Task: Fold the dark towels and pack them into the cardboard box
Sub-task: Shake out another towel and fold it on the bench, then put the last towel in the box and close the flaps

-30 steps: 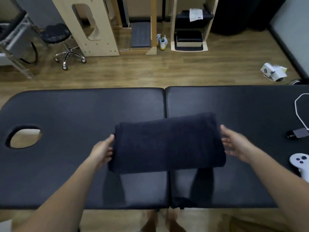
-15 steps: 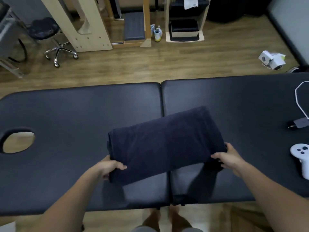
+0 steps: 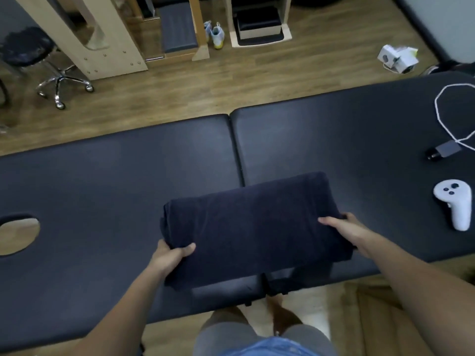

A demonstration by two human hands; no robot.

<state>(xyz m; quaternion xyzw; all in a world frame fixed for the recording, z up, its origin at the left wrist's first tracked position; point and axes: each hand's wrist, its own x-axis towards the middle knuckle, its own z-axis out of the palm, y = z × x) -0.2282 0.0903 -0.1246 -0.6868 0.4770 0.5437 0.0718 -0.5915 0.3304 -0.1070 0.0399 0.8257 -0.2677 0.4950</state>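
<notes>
A folded dark navy towel (image 3: 254, 227) is held above the near edge of the black massage table (image 3: 102, 191), tilted with its right end farther away. My left hand (image 3: 172, 255) grips its near-left corner, thumb on top. My right hand (image 3: 344, 227) holds the right end, thumb lying over the top surface and fingers underneath. No cardboard box can be identified for certain; a brown surface (image 3: 380, 317) shows below the table's edge at the lower right.
On the table's right side lie a white controller (image 3: 456, 204), a small dark adapter (image 3: 443, 150) and a looped white cable (image 3: 442, 109). A face hole (image 3: 18, 235) opens at the table's left. Beyond stand a stool (image 3: 33, 52) and wooden furniture (image 3: 108, 47).
Both hands shifted from the towel's ends to gripping it, then lifted it off the table and drew it nearer to me. The view turned right and down.
</notes>
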